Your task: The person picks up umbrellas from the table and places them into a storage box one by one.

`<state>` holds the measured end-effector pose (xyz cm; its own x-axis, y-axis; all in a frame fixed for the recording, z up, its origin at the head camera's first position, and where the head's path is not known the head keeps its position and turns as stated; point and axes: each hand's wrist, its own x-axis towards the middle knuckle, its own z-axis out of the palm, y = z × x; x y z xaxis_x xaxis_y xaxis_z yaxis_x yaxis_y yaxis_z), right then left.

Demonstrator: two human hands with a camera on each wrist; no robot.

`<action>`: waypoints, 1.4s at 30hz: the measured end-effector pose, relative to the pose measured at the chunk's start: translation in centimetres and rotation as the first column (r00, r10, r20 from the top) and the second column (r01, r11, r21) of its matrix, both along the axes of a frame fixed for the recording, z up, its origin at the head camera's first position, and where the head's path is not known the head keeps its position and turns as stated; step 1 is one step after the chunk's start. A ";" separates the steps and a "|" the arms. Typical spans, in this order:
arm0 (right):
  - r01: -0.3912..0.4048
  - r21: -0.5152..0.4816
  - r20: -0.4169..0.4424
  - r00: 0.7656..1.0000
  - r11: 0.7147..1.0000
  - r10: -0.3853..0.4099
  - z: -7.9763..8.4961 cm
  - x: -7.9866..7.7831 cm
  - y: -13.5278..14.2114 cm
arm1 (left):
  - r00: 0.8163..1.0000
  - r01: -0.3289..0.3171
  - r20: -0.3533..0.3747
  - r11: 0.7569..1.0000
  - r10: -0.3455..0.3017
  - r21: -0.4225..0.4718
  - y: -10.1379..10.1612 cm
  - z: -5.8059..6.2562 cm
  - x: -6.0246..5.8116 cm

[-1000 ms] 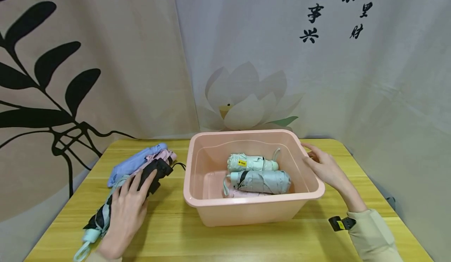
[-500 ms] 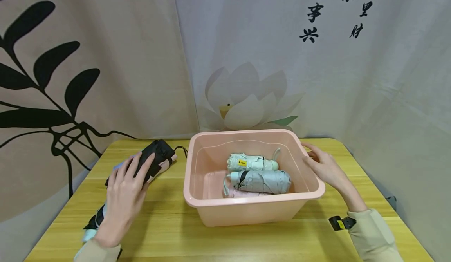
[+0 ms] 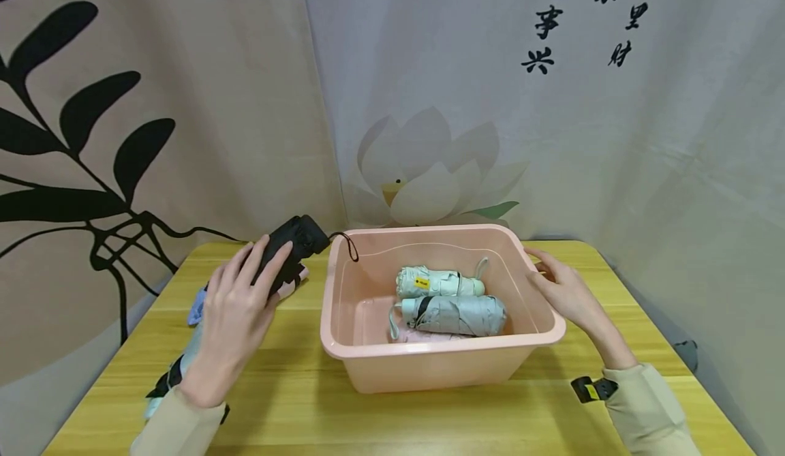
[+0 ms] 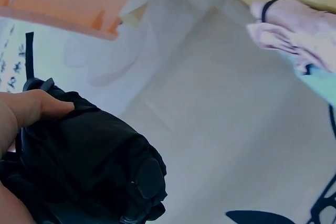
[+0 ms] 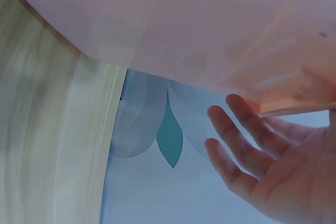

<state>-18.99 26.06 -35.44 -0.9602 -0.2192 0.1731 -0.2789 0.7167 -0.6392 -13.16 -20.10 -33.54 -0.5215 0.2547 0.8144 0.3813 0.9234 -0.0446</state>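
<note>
My left hand [image 3: 236,320] grips a folded black umbrella [image 3: 300,241], its wrist cord dangling over the left rim of a pink plastic tub [image 3: 441,373]. In the left wrist view the thumb lies across the black umbrella [image 4: 94,156]. My right hand [image 3: 567,291] rests at the tub's right rim; the right wrist view shows its fingers [image 5: 236,137] loosely spread under the rim, the thumb mostly out of sight. Inside the tub lie a mint umbrella [image 3: 438,282], a grey-blue umbrella [image 3: 463,316] and, partly hidden beneath, something pale pink [image 3: 423,337].
Left of the tub, partly behind my left hand and arm, lie a blue umbrella [image 3: 196,307], a pink umbrella [image 3: 297,283] and a light-blue one with black patches [image 3: 164,384]. A wooden table [image 3: 343,422] bears everything, with a printed curtain [image 3: 429,67] behind.
My left hand has lifted the black umbrella off the pile and moved it up and right toward the tub. The right hand and tub have stayed in place.
</note>
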 end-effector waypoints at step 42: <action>0.126 -0.040 0.040 0.991 0.991 -0.124 0.6 0.9 -1.2 | 0.957 0.230 -0.084 0.905 -0.276 -0.357 9.5 5.2 -4.5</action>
<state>-18.07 24.82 -34.82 -0.9856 -0.0902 0.1432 -0.1641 0.7164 -0.6781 -17.63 -10.64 -28.29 -0.2982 0.6372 0.7107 0.5693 0.7164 -0.4034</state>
